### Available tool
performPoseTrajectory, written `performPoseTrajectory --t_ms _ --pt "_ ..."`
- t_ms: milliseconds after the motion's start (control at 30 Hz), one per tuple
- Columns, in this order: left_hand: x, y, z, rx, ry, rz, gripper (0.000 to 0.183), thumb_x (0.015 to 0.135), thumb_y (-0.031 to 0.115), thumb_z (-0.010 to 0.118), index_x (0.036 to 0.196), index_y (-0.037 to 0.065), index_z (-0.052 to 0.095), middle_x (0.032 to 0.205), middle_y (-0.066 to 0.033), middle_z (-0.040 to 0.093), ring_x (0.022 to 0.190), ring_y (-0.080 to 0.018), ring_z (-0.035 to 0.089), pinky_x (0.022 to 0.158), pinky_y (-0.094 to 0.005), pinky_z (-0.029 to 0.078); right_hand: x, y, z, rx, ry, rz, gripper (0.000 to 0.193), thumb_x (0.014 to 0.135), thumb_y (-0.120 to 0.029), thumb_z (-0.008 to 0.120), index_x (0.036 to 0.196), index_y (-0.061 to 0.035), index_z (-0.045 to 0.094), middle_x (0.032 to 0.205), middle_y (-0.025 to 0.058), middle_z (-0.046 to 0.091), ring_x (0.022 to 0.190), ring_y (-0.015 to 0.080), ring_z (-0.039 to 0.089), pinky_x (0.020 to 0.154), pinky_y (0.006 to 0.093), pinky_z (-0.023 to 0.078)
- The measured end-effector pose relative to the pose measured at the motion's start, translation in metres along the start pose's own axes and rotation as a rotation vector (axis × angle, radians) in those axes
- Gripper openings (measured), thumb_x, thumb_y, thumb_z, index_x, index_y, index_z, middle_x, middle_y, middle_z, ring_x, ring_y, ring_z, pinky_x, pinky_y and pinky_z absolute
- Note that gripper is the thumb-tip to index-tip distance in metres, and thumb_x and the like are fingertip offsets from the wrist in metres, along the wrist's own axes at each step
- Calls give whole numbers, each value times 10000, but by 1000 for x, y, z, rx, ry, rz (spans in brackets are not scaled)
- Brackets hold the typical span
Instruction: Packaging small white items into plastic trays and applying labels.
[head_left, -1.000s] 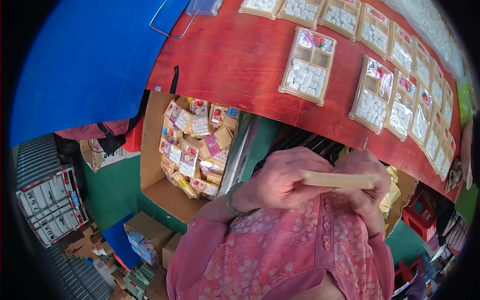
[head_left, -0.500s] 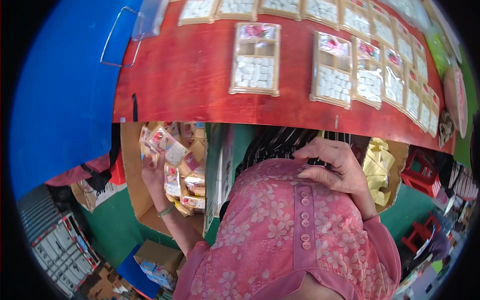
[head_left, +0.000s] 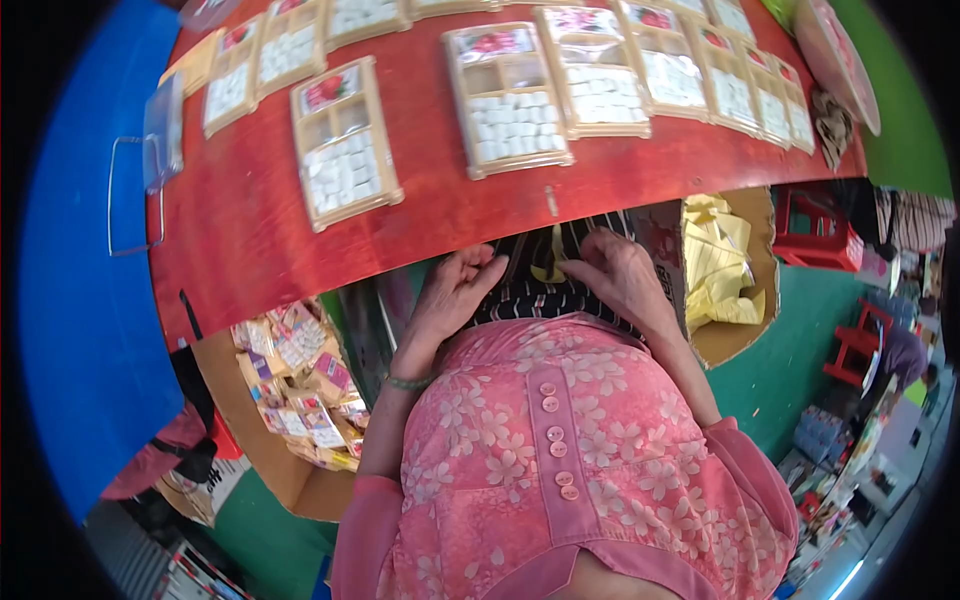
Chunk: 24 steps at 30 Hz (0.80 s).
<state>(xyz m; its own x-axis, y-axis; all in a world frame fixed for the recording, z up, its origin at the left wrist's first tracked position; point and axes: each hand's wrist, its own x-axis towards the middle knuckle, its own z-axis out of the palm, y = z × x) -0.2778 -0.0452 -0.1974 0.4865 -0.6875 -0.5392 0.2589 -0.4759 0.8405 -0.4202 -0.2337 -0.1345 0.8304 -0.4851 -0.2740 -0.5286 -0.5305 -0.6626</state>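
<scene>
**Both hands return to the lap**

The left hand (head_left: 452, 292) has left the carton of packets (head_left: 300, 385) and now rests, fingers loosely spread, on striped fabric (head_left: 535, 290) below the bench (head_left: 250, 230) edge. The right hand (head_left: 622, 280) pinches a yellow sheet (head_left: 552, 262) there. A filled tray (head_left: 343, 140) lies on the bench above.

A small yellow folded piece (head_left: 549, 268), likely paper or thin card, lies on a black-and-white striped lap (head_left: 535, 295) just under the edge of the red table (head_left: 250, 240). The right hand (head_left: 620, 280) touches it at its three o'clock side with its fingertips. The left hand (head_left: 452, 295) rests on the stripes at its nine o'clock, close by, fingers loosely curled.
</scene>
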Motion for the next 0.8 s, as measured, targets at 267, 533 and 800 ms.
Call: performPoseTrajectory --t_ms 267,533,800 --pt "88 -14 36 498 60 710 342 888 292 598 1114 35 595 968 -71 629 810 -130 624 667 -264 516 1 28 31 48 43 -329 540 723 -196 726 1171 6 504 1023 208 565 923 376 575 801 423 469" --pt "47 -8 33 37 120 -9 252 867 238 613 974 13 654 836 -85 666 637 -111 617 504 -237 472 -6 42 36 160 -74 -334 321 782 -169 663 1047 -13 571 822 178 590 802 357 597 718 420 478" --pt "1 -16 20 213 -16 -142 312 873 286 621 923 -19 664 679 -71 664 578 -116 622 535 -246 485 10 46 49 82 -76 -305 617 803 -367 667 1251 7 464 1260 235 457 1170 396 449 971 451 391"
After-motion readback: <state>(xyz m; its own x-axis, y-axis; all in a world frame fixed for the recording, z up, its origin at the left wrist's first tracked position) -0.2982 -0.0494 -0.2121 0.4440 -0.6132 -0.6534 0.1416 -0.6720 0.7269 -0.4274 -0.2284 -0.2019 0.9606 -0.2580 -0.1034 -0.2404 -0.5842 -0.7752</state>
